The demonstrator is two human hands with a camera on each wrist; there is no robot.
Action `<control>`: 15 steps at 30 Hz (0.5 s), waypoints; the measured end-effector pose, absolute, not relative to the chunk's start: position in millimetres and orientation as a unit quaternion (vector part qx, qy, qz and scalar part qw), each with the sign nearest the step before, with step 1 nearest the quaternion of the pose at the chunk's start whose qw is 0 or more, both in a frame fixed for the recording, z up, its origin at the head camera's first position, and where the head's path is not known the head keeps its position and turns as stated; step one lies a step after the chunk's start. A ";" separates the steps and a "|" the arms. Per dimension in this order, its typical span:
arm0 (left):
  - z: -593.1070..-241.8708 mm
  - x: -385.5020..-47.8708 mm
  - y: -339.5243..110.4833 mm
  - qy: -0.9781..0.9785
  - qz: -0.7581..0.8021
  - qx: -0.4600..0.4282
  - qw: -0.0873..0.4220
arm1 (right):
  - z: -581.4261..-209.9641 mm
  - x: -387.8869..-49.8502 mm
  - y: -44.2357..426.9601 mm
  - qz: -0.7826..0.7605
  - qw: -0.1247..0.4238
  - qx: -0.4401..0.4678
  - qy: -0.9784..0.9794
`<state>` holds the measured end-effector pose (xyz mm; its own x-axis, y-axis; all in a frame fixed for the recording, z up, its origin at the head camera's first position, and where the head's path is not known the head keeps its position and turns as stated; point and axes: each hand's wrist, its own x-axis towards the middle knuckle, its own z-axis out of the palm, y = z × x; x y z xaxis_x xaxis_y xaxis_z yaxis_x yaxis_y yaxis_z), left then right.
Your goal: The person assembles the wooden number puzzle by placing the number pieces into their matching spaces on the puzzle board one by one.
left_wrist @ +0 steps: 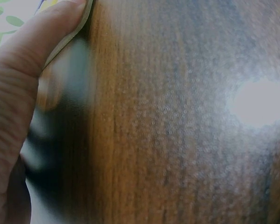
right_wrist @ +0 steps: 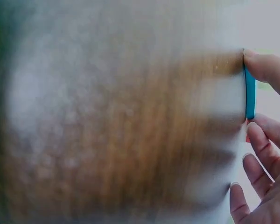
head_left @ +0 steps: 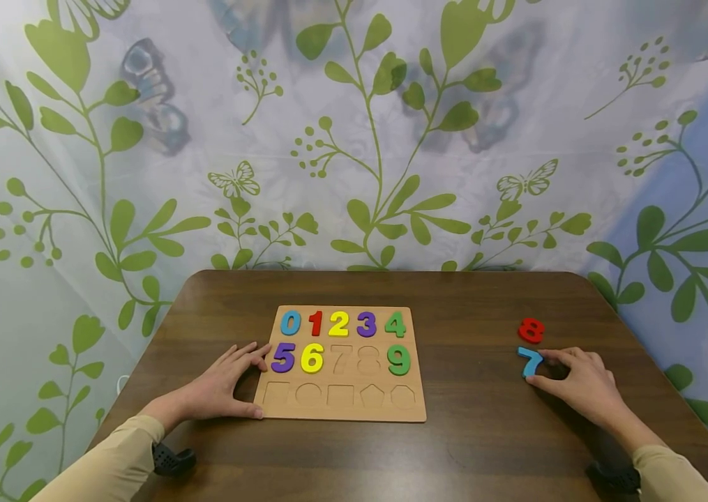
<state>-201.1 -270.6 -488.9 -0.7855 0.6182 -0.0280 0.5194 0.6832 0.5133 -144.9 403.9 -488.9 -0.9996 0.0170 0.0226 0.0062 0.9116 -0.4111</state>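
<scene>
On the table lies a wooden number board (head_left: 341, 411) with coloured numerals in its two upper rows and outlined shape recesses along the bottom. The outlines of a seven (head_left: 341, 359) and an eight (head_left: 369, 360) show bare wood. At the board's left edge rests my left hand (head_left: 222, 383), thumb and fingers spread; its thumb (left_wrist: 51, 35) touches the board's near corner in the left wrist view. Far to the right, my right hand (head_left: 586, 387) pinches a blue number seven (head_left: 530, 362) between thumb and fingers. The seven appears edge-on (right_wrist: 250, 95) in the right wrist view.
A red number eight (head_left: 531, 330) lies just beyond the blue seven. Brown wooden tabletop (head_left: 467, 362) stretches between the board and the right hand. Behind the table hangs a leaf-patterned curtain (head_left: 354, 139).
</scene>
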 end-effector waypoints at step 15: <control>-488.4 -201.1 -270.5 0.911 0.249 0.312 0.101 | -479.6 -151.4 377.7 0.221 0.041 0.012 -0.974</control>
<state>-201.1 -270.5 -488.4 -0.7846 0.6193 -0.0284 0.5190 0.6813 0.5162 -151.4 377.7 -479.6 -0.9963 -0.0051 0.0860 -0.0418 0.9020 -0.4297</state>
